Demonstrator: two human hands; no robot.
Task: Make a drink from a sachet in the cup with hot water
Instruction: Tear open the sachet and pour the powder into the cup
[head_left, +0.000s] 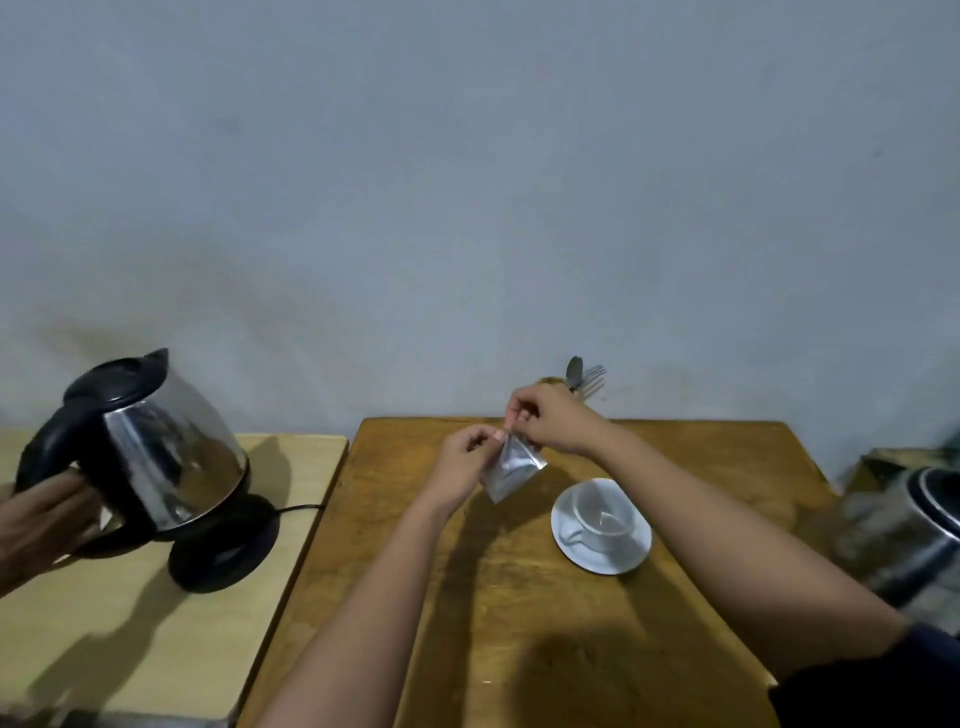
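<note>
My left hand (464, 457) and my right hand (550, 418) both pinch the top edge of a silver sachet (509, 467), held above the brown table (519, 597). The sachet hangs just left of and above a white cup (600, 512) that stands on a white saucer (602, 558). The cup looks empty. A steel electric kettle (161, 457) with a black lid and handle is tilted off its black base (223, 545) on the pale side table (130, 623) at left; another person's hand (41, 525) grips its handle.
A spoon and a fork (582, 376) stand upright at the table's far edge, behind my right hand. A blurred metal pot (914, 525) sits at the right edge of view. The kettle's cord (296, 509) runs toward the gap between the tables. A grey wall is close behind.
</note>
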